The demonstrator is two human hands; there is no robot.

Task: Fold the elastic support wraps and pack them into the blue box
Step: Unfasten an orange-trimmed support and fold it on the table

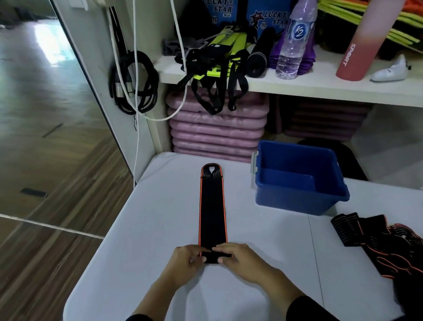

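At the white table point(146, 236), I start the first fold on one wrap point(211, 209), laid flat and straight away from me, black w/ orange edging, its rounded far end toward the shelf point(323, 87). My left hand point(185, 258) and right hand point(241, 257) both pinch the wrap's near end, thumbs on top, fingers curled under the short turned-over flap; the hands sit close, nearly touching across the strip.

Step in hand, as I judge it: folding, just begun. Only the near end is doubled; the rest lies unfolded. Next move calls for carrying that flap fwd along the strip, keeping the orange edges lined up so the bundle stays square, then lifting it right and back to the box point(301, 178).

The box stands open on the table's far right, well apart from the wrap. It looks empty, though its near wall hides part of the floor, so I can't be sure. More wraps, a loose pile point(388, 247), lie on the table to my right, near the box but not in it.
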